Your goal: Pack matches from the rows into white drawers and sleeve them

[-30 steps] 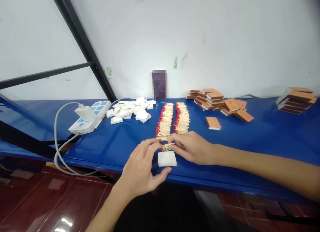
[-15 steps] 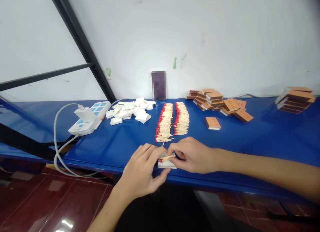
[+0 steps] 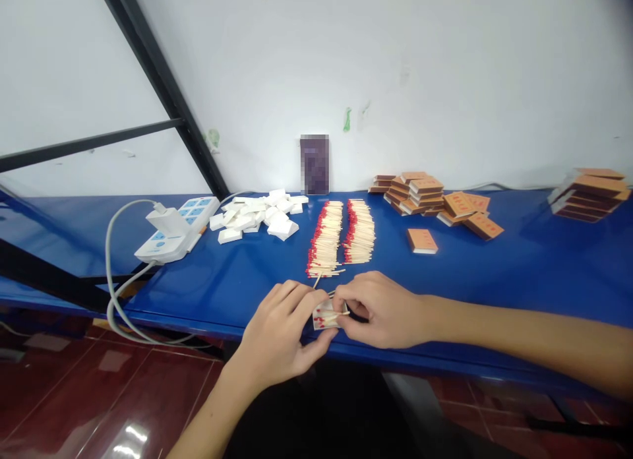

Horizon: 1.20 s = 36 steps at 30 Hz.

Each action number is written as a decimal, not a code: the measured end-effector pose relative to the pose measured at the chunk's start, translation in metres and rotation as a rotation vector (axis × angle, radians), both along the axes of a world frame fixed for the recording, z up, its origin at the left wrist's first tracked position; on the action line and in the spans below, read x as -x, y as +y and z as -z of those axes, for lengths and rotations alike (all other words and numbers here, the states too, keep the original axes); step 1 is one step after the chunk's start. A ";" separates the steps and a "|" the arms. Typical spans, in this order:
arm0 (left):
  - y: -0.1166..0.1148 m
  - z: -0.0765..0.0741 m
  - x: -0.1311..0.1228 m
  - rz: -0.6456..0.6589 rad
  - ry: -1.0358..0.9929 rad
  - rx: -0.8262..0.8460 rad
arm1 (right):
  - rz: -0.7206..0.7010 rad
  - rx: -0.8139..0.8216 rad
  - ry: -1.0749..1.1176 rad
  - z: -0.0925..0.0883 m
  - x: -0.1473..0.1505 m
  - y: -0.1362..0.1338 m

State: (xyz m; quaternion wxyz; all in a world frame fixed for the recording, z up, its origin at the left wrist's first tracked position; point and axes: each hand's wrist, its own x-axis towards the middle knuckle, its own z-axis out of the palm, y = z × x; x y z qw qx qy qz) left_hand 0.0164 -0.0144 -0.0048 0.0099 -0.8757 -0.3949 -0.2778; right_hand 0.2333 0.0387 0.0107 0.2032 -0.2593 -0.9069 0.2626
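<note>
My left hand (image 3: 281,334) grips a small white matchbox tray (image 3: 324,314) near the front edge of the blue table (image 3: 519,268). My right hand (image 3: 380,307) pinches a few red-tipped matches (image 3: 340,308) and presses them into that tray. Red match heads show inside the tray. Just beyond the hands lie two long rows of red-tipped matches (image 3: 341,233). One loose match (image 3: 316,281) lies by the near end of the left row.
A heap of white empty trays (image 3: 257,216) lies at the back left, beside a white power strip (image 3: 178,229) with a grey cable. Orange matchbox sleeves are stacked at the back right (image 3: 430,196) and far right (image 3: 588,195); one (image 3: 422,241) lies alone. A black frame crosses the left.
My right hand brought a pinch of matches from the near end of the rows down into the white tray. My left hand closed round the tray and tilted it up.
</note>
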 end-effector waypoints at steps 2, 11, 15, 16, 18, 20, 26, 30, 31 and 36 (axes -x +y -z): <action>0.000 0.000 0.000 -0.015 0.009 0.009 | -0.006 0.002 0.015 0.000 0.000 0.000; -0.001 0.000 -0.001 -0.129 0.051 0.029 | -0.022 -0.058 0.065 0.003 0.000 0.002; -0.001 0.000 -0.001 -0.144 0.077 0.044 | -0.045 -0.076 0.034 0.002 0.000 0.001; -0.001 0.000 -0.002 -0.141 0.081 0.045 | -0.034 -0.079 0.026 0.002 0.000 0.001; -0.001 0.001 -0.002 -0.139 0.089 0.047 | -0.015 -0.080 0.014 0.002 0.001 0.002; -0.001 0.001 -0.003 -0.142 0.097 0.051 | -0.013 -0.075 0.006 0.003 0.002 0.002; -0.001 0.001 -0.002 -0.142 0.089 0.024 | -0.041 -0.042 0.024 0.004 0.000 0.004; -0.001 0.001 -0.001 -0.126 0.085 0.017 | -0.041 -0.019 0.019 0.003 0.000 0.004; 0.000 0.001 -0.002 -0.122 0.083 0.015 | -0.037 -0.016 0.007 0.002 0.000 0.004; 0.001 0.000 -0.003 -0.099 0.070 0.022 | -0.023 -0.010 -0.021 0.000 0.002 0.003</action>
